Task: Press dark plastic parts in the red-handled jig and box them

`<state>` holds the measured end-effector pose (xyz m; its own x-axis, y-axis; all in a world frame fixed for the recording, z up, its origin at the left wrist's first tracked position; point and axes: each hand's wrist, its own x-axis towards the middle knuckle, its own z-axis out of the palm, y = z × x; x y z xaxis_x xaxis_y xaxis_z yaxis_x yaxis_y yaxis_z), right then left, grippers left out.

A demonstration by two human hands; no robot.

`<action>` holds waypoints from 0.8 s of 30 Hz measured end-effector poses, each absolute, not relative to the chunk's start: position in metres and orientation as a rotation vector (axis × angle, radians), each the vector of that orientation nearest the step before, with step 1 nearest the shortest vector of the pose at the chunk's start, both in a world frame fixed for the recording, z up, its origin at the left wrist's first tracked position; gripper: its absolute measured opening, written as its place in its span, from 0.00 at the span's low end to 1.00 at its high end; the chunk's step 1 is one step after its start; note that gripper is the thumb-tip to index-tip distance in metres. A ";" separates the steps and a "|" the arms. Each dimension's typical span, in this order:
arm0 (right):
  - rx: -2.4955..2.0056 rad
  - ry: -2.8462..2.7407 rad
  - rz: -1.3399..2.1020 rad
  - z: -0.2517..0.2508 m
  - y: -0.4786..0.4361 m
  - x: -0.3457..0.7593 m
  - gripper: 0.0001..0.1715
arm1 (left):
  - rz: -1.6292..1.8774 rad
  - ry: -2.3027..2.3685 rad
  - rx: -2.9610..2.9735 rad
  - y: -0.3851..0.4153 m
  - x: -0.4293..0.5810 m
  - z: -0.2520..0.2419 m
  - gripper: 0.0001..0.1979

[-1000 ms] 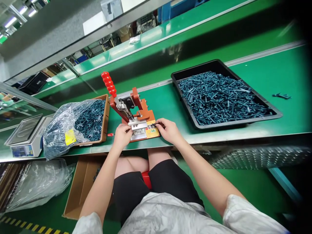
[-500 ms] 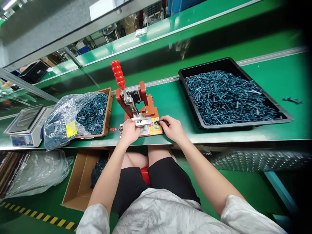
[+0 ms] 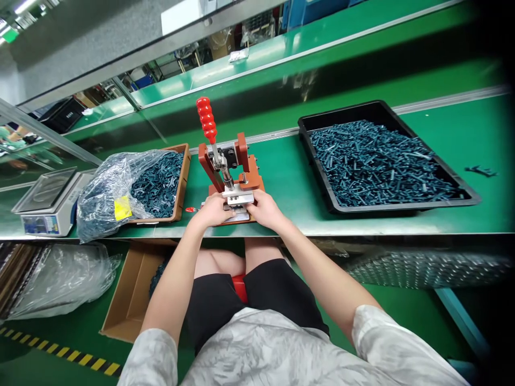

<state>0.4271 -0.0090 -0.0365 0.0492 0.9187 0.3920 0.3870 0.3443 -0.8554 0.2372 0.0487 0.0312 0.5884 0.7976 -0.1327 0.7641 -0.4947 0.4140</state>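
An orange hand press (image 3: 241,161) with a red ribbed lever handle (image 3: 206,119) raised stands on the green bench. My left hand (image 3: 212,210) rests at the left of the metal block (image 3: 240,199) on the press base, fingers curled against it. At the block's right side my right hand (image 3: 263,208) is also curled. Whatever the fingers pinch is hidden or too small to name.
A black tray (image 3: 462,185) heaped with dark blue plastic parts lies to the right. To the left a brown tray (image 3: 183,179) holds a plastic bag (image 3: 108,187) of similar parts, beside a weighing scale (image 3: 50,201). Below the bench, a cardboard box (image 3: 129,295).
My right hand moved left from the base's right edge in to the metal block. My left hand stayed at the block's left side. The view shifted slightly.
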 end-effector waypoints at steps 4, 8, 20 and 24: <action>-1.223 -1.508 0.683 -0.036 0.000 0.423 0.22 | 0.081 1.245 2.410 0.049 0.237 0.030 0.18; -1.234 -1.487 0.729 -0.041 -0.002 0.426 0.17 | 0.081 1.227 2.381 0.049 0.237 0.029 0.18; -1.139 -1.549 0.742 -0.039 -0.004 0.418 0.16 | 0.124 1.199 2.427 0.047 0.235 0.027 0.16; -1.154 -1.536 0.687 -0.044 -0.004 0.417 0.17 | 0.179 1.158 2.385 0.048 0.234 0.025 0.17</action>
